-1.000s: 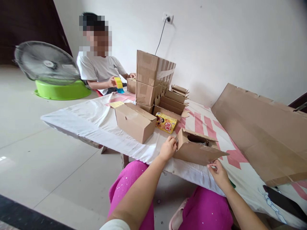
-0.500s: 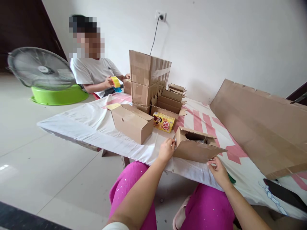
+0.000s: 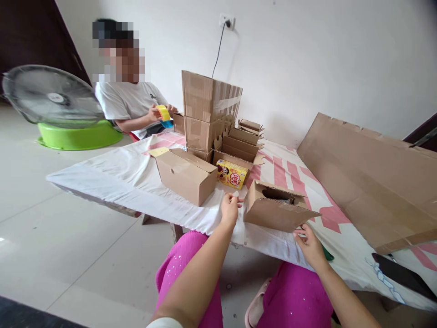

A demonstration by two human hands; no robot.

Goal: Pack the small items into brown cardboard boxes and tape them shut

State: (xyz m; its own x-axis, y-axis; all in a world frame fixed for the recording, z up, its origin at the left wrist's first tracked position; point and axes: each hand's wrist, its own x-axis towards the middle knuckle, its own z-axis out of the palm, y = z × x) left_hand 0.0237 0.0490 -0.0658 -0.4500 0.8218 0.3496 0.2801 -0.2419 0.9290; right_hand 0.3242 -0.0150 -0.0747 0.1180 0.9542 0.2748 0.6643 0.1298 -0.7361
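Observation:
An open cardboard box point(image 3: 275, 214) rests near the front edge of the table, its flaps partly raised and a dark gap showing its inside. My left hand point(image 3: 231, 210) is just off the box's left end, fingers apart and holding nothing. At the lower right corner of the same box is my right hand point(image 3: 310, 245); its slightly bent fingers are spread and the fingertips appear to touch the cardboard. Beyond my left hand stands a yellow printed snack box point(image 3: 232, 174). A closed cardboard box point(image 3: 184, 175) lies to the left of it.
Stacked cartons point(image 3: 200, 98) rise mid-table, with open boxes point(image 3: 241, 148) beside them. A large cardboard sheet point(image 3: 368, 182) leans at right; a dark phone-like object point(image 3: 403, 275) lies near it. Across the table a person point(image 3: 128, 102) holds a yellow-and-blue tape dispenser point(image 3: 164, 114). A fan point(image 3: 54, 98) stands left.
My left hand has let go of the box's left end and drawn slightly left and up. My right hand stays by the right corner. The view has shifted slightly.

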